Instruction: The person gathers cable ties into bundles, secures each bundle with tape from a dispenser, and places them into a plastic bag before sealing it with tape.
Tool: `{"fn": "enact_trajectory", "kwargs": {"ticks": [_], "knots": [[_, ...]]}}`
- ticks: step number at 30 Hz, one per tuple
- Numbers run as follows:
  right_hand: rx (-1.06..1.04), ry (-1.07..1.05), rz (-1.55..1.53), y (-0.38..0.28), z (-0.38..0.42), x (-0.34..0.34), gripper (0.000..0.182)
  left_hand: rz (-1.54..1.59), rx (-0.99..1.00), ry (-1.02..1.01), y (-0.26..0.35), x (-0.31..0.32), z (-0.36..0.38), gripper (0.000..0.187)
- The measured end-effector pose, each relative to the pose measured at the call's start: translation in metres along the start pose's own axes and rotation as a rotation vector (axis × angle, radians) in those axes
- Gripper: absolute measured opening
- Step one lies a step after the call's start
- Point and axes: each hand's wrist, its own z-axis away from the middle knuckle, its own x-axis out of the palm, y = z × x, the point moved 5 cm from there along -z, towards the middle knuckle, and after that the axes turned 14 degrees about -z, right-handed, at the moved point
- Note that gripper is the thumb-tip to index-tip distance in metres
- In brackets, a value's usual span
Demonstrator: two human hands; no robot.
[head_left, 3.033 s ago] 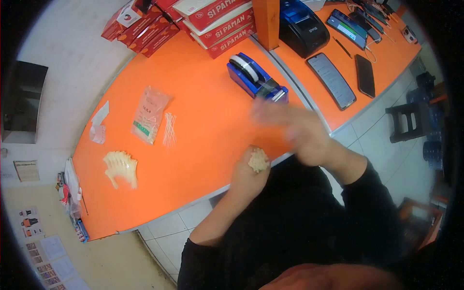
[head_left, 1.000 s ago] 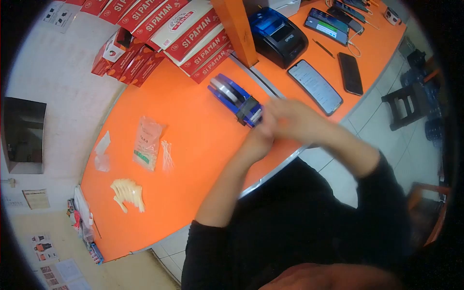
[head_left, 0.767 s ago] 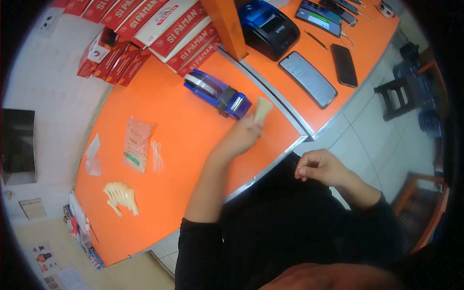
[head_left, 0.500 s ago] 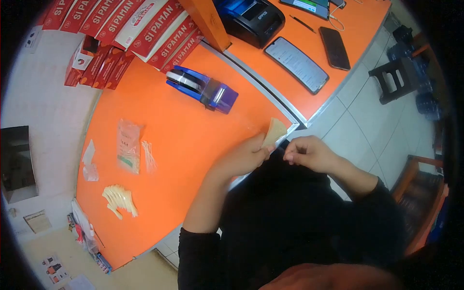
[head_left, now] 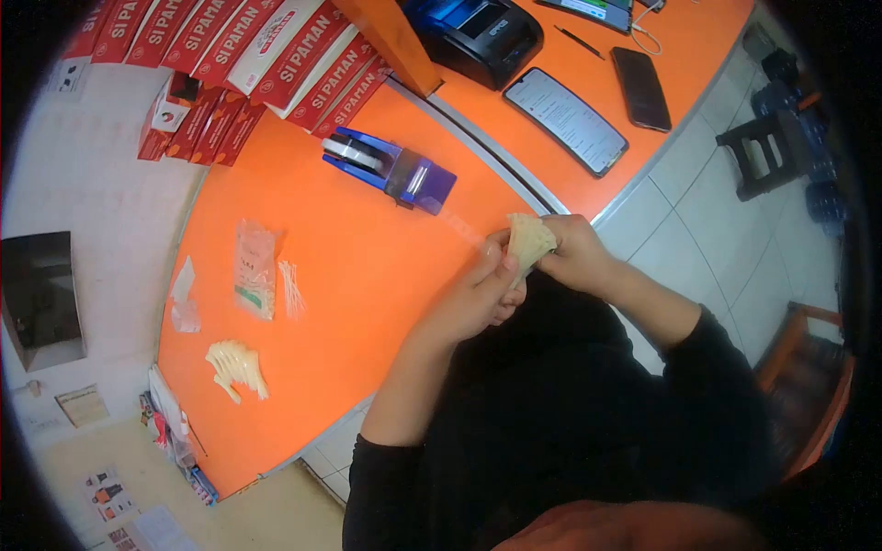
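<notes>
My left hand (head_left: 487, 292) grips a cream, fan-shaped piece (head_left: 528, 243) with a ruffled wide end, its fingers closed round the narrow part. My right hand (head_left: 581, 257) is closed at the far side of the same piece; its fingertips are partly hidden behind it. A faint see-through strip (head_left: 462, 228) runs between a blue tape dispenser (head_left: 390, 172) and my left hand. Similar cream pieces (head_left: 239, 369) lie overlapped at the lower left of the orange table (head_left: 349, 303).
A clear packet (head_left: 254, 271), thin white sticks (head_left: 292, 289) and a crumpled clear scrap (head_left: 184, 298) lie to the left. Red boxes (head_left: 303, 60) are stacked behind. Two phones (head_left: 567, 121) and a black printer (head_left: 473, 37) occupy the upper right, beside an orange post (head_left: 395, 41).
My right hand has moved up and left onto the cream piece, from apart beside it. The piece has turned more upright, and the see-through strip now shows by the dispenser.
</notes>
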Motion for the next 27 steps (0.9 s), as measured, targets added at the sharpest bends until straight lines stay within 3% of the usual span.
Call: {"fn": "enact_trajectory", "kwargs": {"ticks": [3,6,10,12,13,16,22,27], "knots": [[-0.025,0.138,-0.229,-0.020,-0.014,0.001,0.034,0.008,0.034,-0.047,0.011,0.002,0.011,0.062],[-0.089,-0.052,-0.211,-0.009,-0.024,0.002,0.045,0.036,-0.004,-0.045,0.004,0.000,0.018,0.061],[-0.229,-0.127,-0.216,-0.019,-0.049,0.004,0.032,0.071,-0.025,-0.076,-0.007,0.000,0.018,0.058],[-0.110,-0.152,-0.125,-0.025,-0.071,0.000,0.015,-0.047,0.028,-0.069,-0.008,-0.001,0.021,0.049],[-0.112,-0.164,-0.126,-0.014,-0.082,-0.001,0.015,-0.041,0.033,-0.059,-0.007,0.001,0.022,0.049],[0.326,-0.379,-0.615,0.027,-0.099,0.019,0.036,-0.107,0.043,0.030,-0.002,0.007,0.019,0.039],[0.449,-0.271,-0.819,0.024,-0.100,0.042,0.038,-0.279,0.106,0.092,0.004,0.017,0.013,0.027],[0.461,-0.305,-0.766,0.018,-0.099,0.041,0.031,-0.313,0.110,0.096,0.006,0.021,0.006,0.028]]}}
